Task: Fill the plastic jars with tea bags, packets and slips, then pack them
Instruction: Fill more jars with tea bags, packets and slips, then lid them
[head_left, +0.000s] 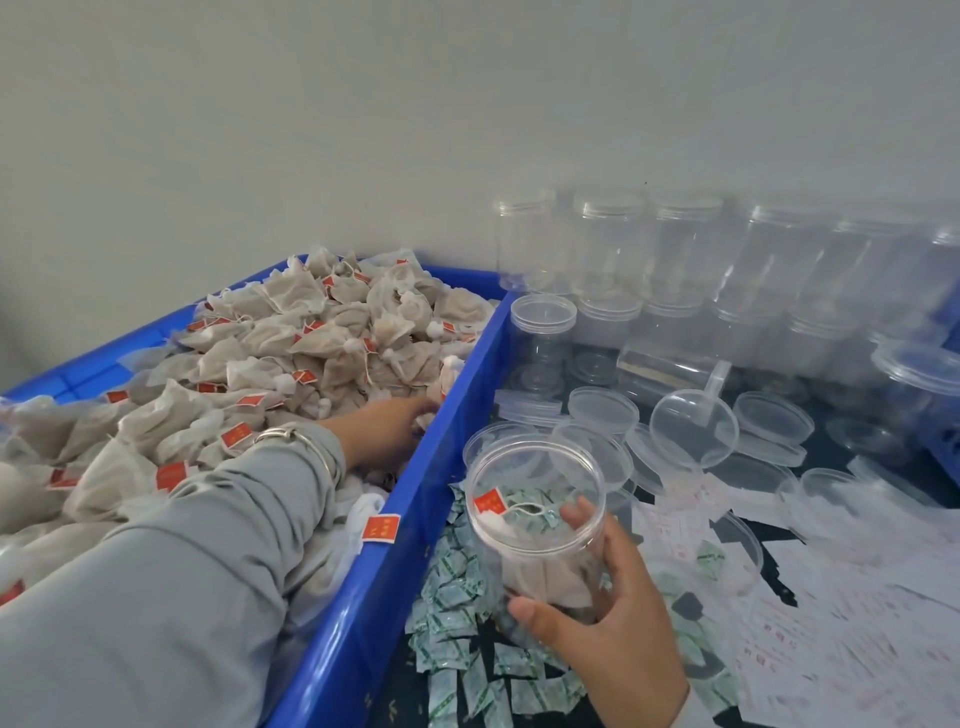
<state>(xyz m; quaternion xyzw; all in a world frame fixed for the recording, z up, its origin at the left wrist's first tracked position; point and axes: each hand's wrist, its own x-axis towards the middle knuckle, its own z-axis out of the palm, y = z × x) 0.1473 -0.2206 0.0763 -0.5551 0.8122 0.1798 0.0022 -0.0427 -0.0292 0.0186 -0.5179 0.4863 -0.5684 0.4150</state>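
Open plastic jar (537, 525) upright, mouth up, gripped round its clear wall by right hand (608, 613); a few tea bags already inside. Left hand (387, 428) buried in tea bag heap (291, 358) inside blue crate (415, 514), at ten o'clock from jar; grip hidden, cannot tell. Soft, limp mesh pouches, red paper tags.

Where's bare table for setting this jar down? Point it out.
Little is bare: a dark strip of table between the loose lids and the white slips. Green packets crowd the blue bin, and empty jars fill the back.
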